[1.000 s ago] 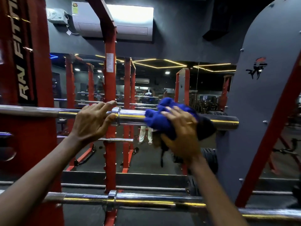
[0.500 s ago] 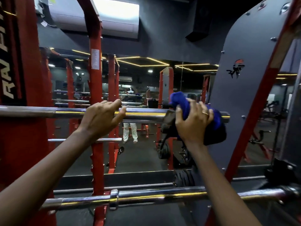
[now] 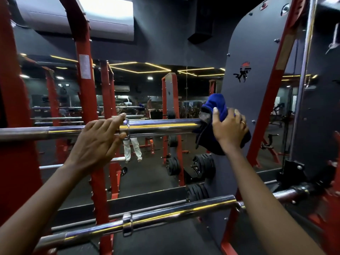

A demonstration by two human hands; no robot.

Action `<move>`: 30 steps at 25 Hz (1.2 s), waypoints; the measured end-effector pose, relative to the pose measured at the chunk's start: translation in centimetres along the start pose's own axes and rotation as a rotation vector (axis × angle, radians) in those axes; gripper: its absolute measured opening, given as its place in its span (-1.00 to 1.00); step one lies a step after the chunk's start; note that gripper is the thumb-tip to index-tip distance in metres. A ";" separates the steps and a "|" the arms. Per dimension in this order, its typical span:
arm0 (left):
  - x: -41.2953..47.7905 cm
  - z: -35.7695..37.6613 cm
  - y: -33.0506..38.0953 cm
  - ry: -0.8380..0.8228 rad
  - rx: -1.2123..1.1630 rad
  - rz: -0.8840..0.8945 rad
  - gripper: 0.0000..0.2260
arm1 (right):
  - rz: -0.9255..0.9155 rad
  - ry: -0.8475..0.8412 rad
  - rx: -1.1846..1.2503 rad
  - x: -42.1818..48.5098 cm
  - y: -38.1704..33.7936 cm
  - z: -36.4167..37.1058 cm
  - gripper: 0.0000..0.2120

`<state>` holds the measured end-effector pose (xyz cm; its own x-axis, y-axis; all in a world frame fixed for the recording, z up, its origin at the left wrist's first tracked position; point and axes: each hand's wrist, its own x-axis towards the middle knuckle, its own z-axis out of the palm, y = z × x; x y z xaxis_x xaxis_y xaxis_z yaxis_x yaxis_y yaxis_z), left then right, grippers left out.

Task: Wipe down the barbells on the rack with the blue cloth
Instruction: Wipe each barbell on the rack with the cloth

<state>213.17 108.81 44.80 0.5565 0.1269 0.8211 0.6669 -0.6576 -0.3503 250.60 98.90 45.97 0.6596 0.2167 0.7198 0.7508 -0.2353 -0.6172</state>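
Over the last second the right hand [image 3: 230, 131] has carried the blue cloth [image 3: 217, 107] outward along the upper barbell [image 3: 161, 126], from a spot on the sleeve just right of the collar out to the bar's right end. The cloth now bunches over the tip of the sleeve, one fold standing up above the fingers and a darker part hanging below the bar. The sleeve between collar and cloth, covered a second ago, now shows bare and shiny. That suggests one full pass along this end of the bar is finished or nearly so; the tip itself is hidden under the cloth, so whether it has been cleared cannot be told.

The right hand is closed round the cloth, thumb on the near side and fingers wrapped over the top, gripping cloth and bar end together. The left hand [image 3: 97, 144] has kept its place at the collar: its fingers lie nearly straight along the top of the bar with the thumb under it, steadying it without a tight grasp.

The lower barbell [image 3: 165, 216] lies across the red rack [image 3: 86, 100] nearer the camera, touched by neither hand. By the task it still waits for its wipe, as may the upper bar's left part.
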 end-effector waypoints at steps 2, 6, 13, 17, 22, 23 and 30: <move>0.1 0.6 0.3 0.009 -0.011 -0.058 -0.50 | 0.019 0.035 -0.018 -0.6 -1.1 -0.2 -0.30; 0.6 1.0 0.5 0.029 0.059 -0.075 -0.49 | -0.222 -0.040 0.001 -4.9 -6.1 1.1 -0.47; 1.0 -0.2 0.7 -0.019 0.113 -0.075 -0.53 | -0.930 -0.062 0.180 -7.1 -5.2 3.2 -0.30; 1.5 -0.9 1.0 -0.118 0.096 -0.142 -0.53 | -0.606 0.135 0.268 -3.1 0.3 2.2 -0.52; 5.9 -3.7 0.0 -0.640 -0.187 -0.460 -0.37 | -0.034 0.059 0.158 -1.7 -2.6 1.5 -0.31; 6.9 -3.9 -0.5 -0.743 -0.326 -0.547 -0.37 | -0.057 0.007 0.166 -2.0 -4.0 1.5 -0.26; 2.2 -2.2 0.1 -0.185 -0.098 -0.235 -0.40 | -0.806 -0.180 0.227 -9.6 -10.6 2.0 -0.47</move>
<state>213.37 107.40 47.52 0.4797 0.4108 0.7754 0.7418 -0.6618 -0.1083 236.38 101.25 44.99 -0.0977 0.3875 0.9167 0.9692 0.2464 -0.0008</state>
